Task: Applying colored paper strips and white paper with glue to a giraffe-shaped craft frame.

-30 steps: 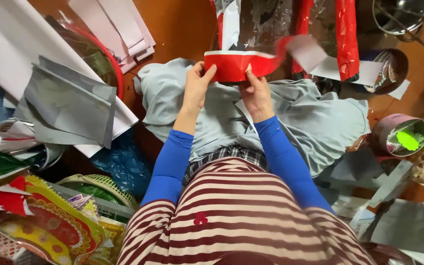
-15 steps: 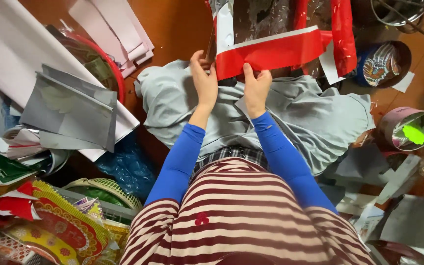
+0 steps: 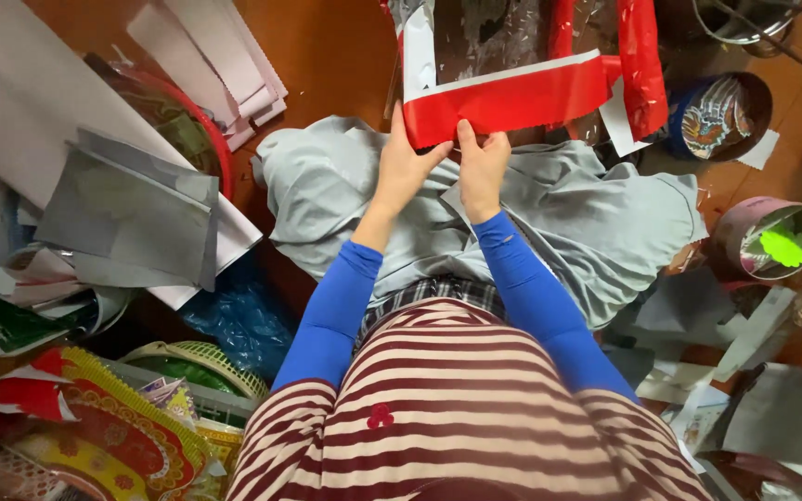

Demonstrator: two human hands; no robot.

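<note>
Nearest to you is your striped top and blue sleeves, and past them both hands sit close together over the grey cloth (image 3: 596, 223) spread on your lap. Your left hand (image 3: 404, 167) pinches the near edge of the red paper strip (image 3: 512, 102), thumb on top and fingers tucked behind it. Your right hand (image 3: 483, 165) pinches that same edge just to the right, thumbs almost touching. The strip runs up and to the right from your hands, with a white border along its far edge.

Near left there's a stack of patterned red-and-gold sheets (image 3: 95, 445), and grey folded papers (image 3: 132, 209) a bit farther. On the right sits a pink-rimmed tub (image 3: 772, 239), then a blue patterned bowl (image 3: 718, 113) farther back on the brown wooden floor (image 3: 327, 46).
</note>
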